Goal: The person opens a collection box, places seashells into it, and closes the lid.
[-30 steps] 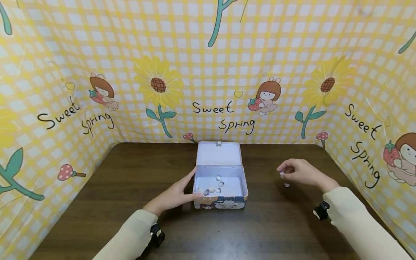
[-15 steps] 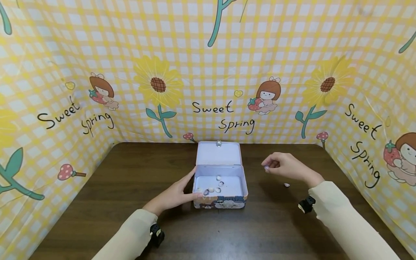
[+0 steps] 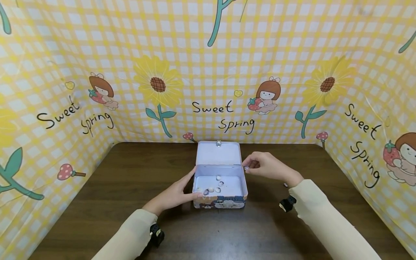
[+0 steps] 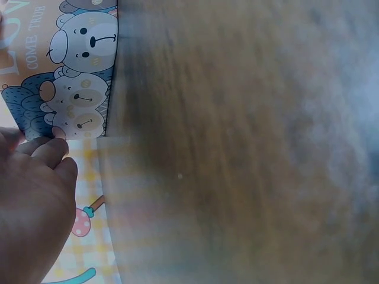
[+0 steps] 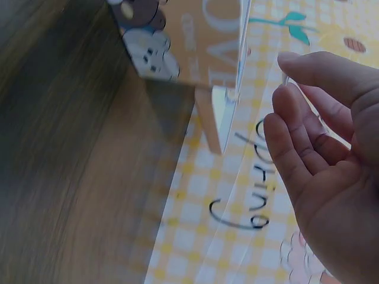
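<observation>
An open tin box [image 3: 220,203] with bears printed on it stands mid-table, its lid [image 3: 218,153] tilted back. Several small seashells [image 3: 218,190] lie inside, mostly toward the front left. My left hand [image 3: 173,194] holds the box at its left side, thumb at the front rim and fingers along the side wall. In the left wrist view the fingers [image 4: 53,155] meet the printed wall. Beside the box's back right corner, my right hand [image 3: 268,166] pinches a small seashell [image 3: 247,168] between thumb and fingertips. Only the thin edge of that seashell [image 5: 285,78] shows in the right wrist view.
One more small seashell [image 3: 285,185] lies on the dark wooden table [image 3: 136,159], right of the box and close to the right wrist. A yellow checked cloth [image 3: 211,76] hangs behind the table and along both sides.
My right hand has travelled left from over the table to the box's right edge, carrying the pinched seashell. The left hand, the box and the seashells inside have stayed put.
</observation>
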Available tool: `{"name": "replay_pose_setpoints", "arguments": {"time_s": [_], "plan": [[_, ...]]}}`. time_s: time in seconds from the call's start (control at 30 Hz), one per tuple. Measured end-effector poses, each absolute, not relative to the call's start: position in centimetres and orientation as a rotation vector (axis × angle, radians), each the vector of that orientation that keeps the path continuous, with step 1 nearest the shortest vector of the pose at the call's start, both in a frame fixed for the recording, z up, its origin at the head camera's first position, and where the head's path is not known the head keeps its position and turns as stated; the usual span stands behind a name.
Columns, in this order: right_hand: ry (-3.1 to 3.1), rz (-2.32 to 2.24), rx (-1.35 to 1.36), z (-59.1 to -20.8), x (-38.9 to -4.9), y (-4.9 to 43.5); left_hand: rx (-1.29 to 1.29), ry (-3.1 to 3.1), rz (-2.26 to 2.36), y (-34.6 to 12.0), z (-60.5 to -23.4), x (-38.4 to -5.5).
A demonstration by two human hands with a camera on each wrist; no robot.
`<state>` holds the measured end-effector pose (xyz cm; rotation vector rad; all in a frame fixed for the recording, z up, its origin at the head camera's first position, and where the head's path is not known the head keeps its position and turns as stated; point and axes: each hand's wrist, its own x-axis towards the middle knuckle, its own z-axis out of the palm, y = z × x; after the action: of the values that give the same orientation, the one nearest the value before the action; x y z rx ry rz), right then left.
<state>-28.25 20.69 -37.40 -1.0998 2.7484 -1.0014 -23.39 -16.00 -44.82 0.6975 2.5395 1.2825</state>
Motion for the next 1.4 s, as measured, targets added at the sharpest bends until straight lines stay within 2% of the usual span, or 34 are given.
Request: {"name": "replay_pose_setpoints", "arguments": {"time_s": [0.67,1.4], "plan": [[2.602,-0.951,-1.240,-38.5,-28.5,13.7,0.714,2.551,1.289,-16.0,-44.9,-23.4],[2.544,-0.866,-1.146,-40.6,-29.2,10.3,0.721,2.525,1.313,-16.0,-45.1,-23.5]]}}
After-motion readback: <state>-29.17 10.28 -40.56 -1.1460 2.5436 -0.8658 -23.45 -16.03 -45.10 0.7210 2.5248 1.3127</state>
